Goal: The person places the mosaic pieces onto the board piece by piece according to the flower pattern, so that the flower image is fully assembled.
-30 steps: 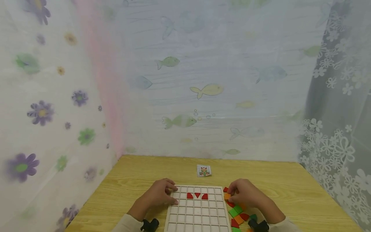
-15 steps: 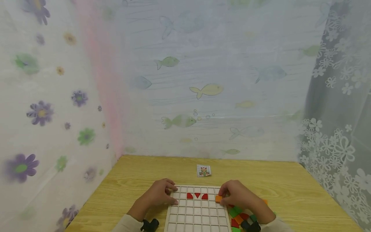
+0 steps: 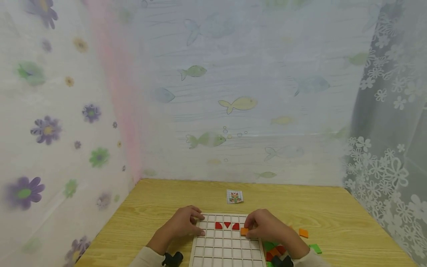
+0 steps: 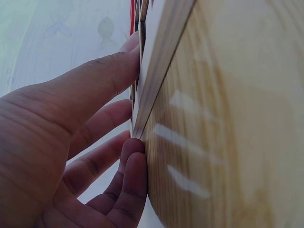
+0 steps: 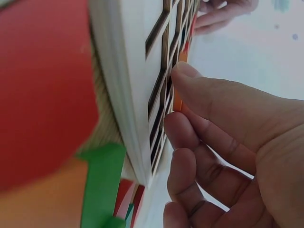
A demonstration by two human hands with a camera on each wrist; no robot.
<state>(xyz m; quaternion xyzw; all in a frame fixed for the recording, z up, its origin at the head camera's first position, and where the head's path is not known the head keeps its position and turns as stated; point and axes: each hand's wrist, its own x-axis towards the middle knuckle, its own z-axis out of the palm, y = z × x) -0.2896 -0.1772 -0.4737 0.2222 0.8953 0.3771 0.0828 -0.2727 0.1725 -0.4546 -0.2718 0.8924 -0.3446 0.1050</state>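
Observation:
A pale wooden grid board [image 3: 227,252] lies on the table. In its upper part sit red pieces: a curved-edged one [image 3: 218,225], a triangle [image 3: 227,224] and another curved-edged one [image 3: 235,226]. My right hand [image 3: 263,224] pinches an orange square tile [image 3: 244,231] between thumb and fingers, over the board just right of the red pieces. The right wrist view shows that tile [image 5: 178,102] at the grid's surface. My left hand [image 3: 182,221] rests at the board's left edge. In the left wrist view its thumb [image 4: 102,76] lies on the board, lower fingers against the side.
Green, red and orange pieces [image 3: 275,252] lie right of the board, partly hidden by the right hand. Farther right are an orange tile [image 3: 303,233] and a green tile [image 3: 315,248]. Behind the board lies a small patterned card [image 3: 235,196]. A fish-printed curtain [image 3: 240,104] hangs behind.
My right hand has carried the orange tile leftward from the pile beside the board to just beside the red pieces. The left hand has stayed put.

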